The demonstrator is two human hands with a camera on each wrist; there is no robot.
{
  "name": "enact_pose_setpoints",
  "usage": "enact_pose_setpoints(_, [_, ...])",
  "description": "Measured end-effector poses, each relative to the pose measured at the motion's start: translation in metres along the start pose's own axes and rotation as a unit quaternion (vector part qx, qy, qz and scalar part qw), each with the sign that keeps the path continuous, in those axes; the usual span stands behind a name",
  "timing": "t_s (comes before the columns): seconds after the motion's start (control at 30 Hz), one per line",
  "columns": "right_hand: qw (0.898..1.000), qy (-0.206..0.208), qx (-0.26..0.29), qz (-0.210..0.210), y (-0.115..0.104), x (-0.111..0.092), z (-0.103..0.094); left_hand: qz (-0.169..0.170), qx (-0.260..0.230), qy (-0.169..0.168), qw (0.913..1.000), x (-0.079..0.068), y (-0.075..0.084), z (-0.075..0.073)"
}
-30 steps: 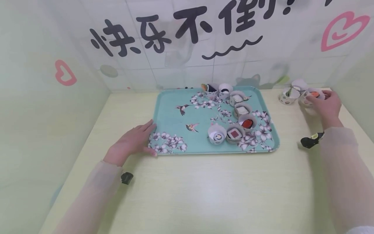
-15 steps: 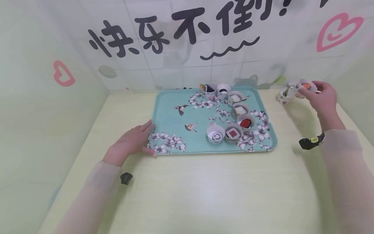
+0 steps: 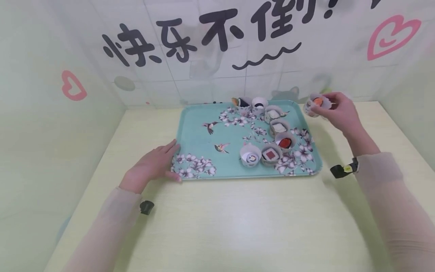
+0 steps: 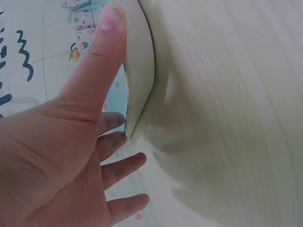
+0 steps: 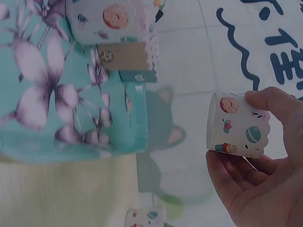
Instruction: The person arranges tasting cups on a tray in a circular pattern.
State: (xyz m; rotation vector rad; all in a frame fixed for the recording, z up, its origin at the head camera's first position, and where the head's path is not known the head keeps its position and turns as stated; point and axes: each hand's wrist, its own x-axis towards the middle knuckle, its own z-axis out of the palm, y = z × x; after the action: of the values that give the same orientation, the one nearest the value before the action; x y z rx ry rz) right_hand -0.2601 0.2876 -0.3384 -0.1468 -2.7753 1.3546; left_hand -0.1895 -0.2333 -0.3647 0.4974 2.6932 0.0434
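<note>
My right hand point(image 3: 341, 113) holds a white paper baking cup point(image 3: 313, 107) between thumb and fingers, raised just past the tray's back right corner. A small orange-topped piece that looks like sushi lies inside it. The right wrist view shows the cup's point(image 5: 239, 125) printed doughnuts and scalloped rim. Straight-fingered, my left hand point(image 3: 153, 162) rests against the left edge of the turquoise tray point(image 3: 197, 139), its thumb point(image 4: 94, 66) along the near rim. On the tray, several similar cups form a curve, among them one with a red-square piece point(image 3: 270, 154) and one with a red-topped piece point(image 3: 285, 143).
Another paper cup point(image 5: 144, 219) stands on the table right of the tray; the right hand hides that spot in the head view. Behind the tray rises a wall point(image 3: 217, 87) with dark lettering, and side walls point(image 3: 40, 158) flank the pale wooden table point(image 3: 217, 226).
My right hand has lifted the cup with the orange-topped piece off the table at the right and carried it left towards the tray. The left hand and tray stay put.
</note>
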Motion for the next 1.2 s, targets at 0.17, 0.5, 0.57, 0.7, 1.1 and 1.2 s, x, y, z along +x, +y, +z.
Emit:
enact_pose_setpoints(0.17, [0.999,-0.036,0.004,-0.037,-0.023,-0.006,0.022,-0.002,0.001,-0.005,1.0000,-0.002,0.004,-0.003])
enact_pose_setpoints(0.5, [0.991,-0.119,0.000,-0.069,-0.055,-0.005,0.073,-0.002,-0.003,-0.007,1.0000,0.000,0.002,-0.001])
enact_pose_setpoints(0.57, [0.989,-0.128,-0.008,-0.072,-0.059,-0.004,0.083,-0.003,0.000,-0.007,1.0000,0.001,0.001,-0.001])
enact_pose_setpoints(0.7, [0.985,-0.156,-0.019,-0.077,-0.065,-0.001,0.101,-0.004,0.004,-0.008,1.0000,0.001,0.001,-0.001])
enact_pose_setpoints(1.1, [0.967,-0.240,-0.047,-0.076,-0.080,-0.001,0.141,-0.002,0.005,-0.010,0.9999,-0.001,0.003,-0.003])
enact_pose_setpoints(1.2, [0.963,-0.254,-0.053,-0.073,-0.084,-0.002,0.147,-0.001,0.003,-0.011,0.9999,-0.001,0.003,-0.003])
